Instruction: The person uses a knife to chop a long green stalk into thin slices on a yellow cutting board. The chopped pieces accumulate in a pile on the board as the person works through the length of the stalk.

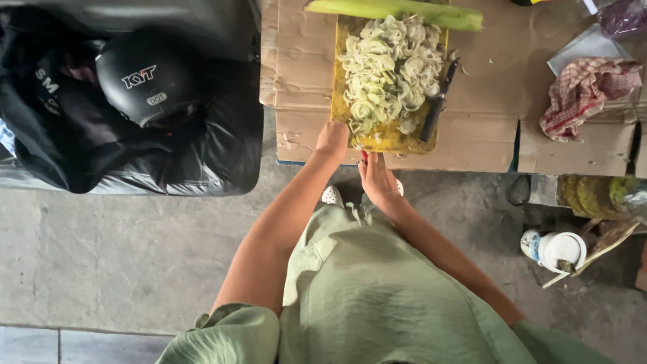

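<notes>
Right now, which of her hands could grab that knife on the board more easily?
Probably the right hand: the black-handled knife lies along the right edge of the yellow cutting board. The left hand rests at the board's near-left corner, beyond the sliced pile.

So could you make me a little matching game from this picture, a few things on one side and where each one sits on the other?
Things:
1. knife
2. helmet
3. checked cloth
4. green stalk

Places:
A. on the black bag at left
B. across the far end of the cutting board
C. on the cardboard at right
D. along the board's right edge, beside the pale slices

Pairs: 1-D, 2-A, 3-C, 4-B
</notes>
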